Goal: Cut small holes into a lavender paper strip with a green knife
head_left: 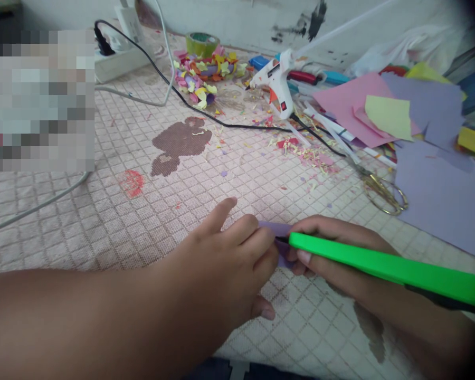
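Low in the middle of the view, my left hand [237,258] is closed over a small piece of purple paper [275,228], most of it hidden under the fingers; my index finger stretches forward. My right hand [320,240] pinches a long, bright green tool [380,264] near its thin dark tip, and its fingertips are at the right side of the same paper. The tool's tip points left, touching or just above the paper, and its other end runs out at the right edge. I cannot make out its exact kind.
Gold-handled scissors [386,195] lie on the right beside purple paper sheets [443,200]. A white glue gun [275,84] stands behind, its black cord [245,126] crossing the table. Decorated paper pieces [206,74], green tape [201,45], a power strip [122,63] and scraps [312,155] lie farther back.
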Tool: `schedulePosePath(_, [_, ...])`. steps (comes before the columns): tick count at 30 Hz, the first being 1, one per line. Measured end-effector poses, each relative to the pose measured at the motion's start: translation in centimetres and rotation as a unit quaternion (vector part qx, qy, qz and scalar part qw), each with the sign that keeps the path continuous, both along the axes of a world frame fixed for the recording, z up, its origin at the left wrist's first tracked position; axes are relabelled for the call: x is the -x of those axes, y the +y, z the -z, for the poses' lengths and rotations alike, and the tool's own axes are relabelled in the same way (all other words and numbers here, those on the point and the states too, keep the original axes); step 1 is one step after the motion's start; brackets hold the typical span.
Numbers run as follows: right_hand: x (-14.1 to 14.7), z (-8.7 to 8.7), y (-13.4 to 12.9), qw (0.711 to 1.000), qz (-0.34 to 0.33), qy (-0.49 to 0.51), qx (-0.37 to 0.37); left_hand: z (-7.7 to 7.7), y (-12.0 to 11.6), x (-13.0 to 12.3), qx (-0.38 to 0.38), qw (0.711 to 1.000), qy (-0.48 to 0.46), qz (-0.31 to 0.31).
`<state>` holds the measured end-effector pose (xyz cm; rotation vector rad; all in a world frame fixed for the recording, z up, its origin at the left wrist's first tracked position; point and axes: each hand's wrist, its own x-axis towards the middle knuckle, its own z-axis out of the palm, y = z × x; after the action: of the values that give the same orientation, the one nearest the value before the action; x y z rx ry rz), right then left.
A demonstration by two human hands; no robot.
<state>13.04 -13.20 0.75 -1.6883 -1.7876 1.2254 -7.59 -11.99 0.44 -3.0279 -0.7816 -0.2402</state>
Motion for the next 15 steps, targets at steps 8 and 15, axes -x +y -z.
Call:
schedulePosePath(8, [-0.11,0.14,-0.2,1.0,0.014,0.005,0.008,0.16,0.28,-0.04,-0.024,1.0,-0.012,0.008])
schedulePosePath(15, [-0.02,0.05,-0.21,1.0,0.0,0.013,-0.019,0.12,-0.07,0.01,-0.028,1.0,0.002,0.013])
